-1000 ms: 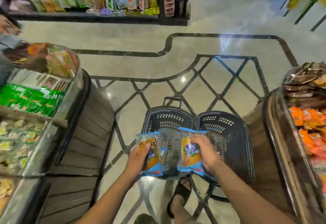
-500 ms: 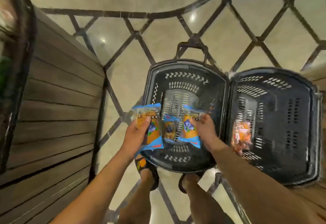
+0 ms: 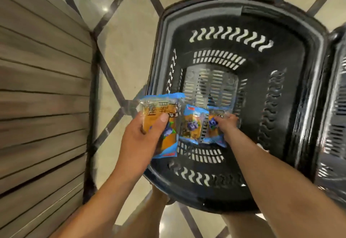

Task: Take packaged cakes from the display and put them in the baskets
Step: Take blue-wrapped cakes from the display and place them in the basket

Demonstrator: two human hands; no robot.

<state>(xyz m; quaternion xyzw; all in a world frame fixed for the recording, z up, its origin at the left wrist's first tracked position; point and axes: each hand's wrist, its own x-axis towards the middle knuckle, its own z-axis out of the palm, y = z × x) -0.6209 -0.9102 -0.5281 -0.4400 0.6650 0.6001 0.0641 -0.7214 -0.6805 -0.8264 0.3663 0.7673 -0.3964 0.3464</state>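
A black plastic basket (image 3: 307, 37) stands on the floor right below me. My left hand (image 3: 144, 136) grips a blue-and-orange packaged cake (image 3: 161, 110) over the basket's near left rim, thumb on its front. Deep inside the basket, my right hand (image 3: 227, 123) holds a second packaged cake (image 3: 215, 136) low near the bottom. A third packaged cake (image 3: 192, 125) lies on the basket floor between the two.
A wooden slatted display base (image 3: 41, 88) rises close on the left. A second black basket (image 3: 338, 106) touches the first at the right edge. The marble floor (image 3: 127, 35) with dark inlay lines lies around them. My legs show below.
The view has closed in on the left basket. My right hand has gone down deeper into the basket with its cake. My left hand still holds its cake at the rim.
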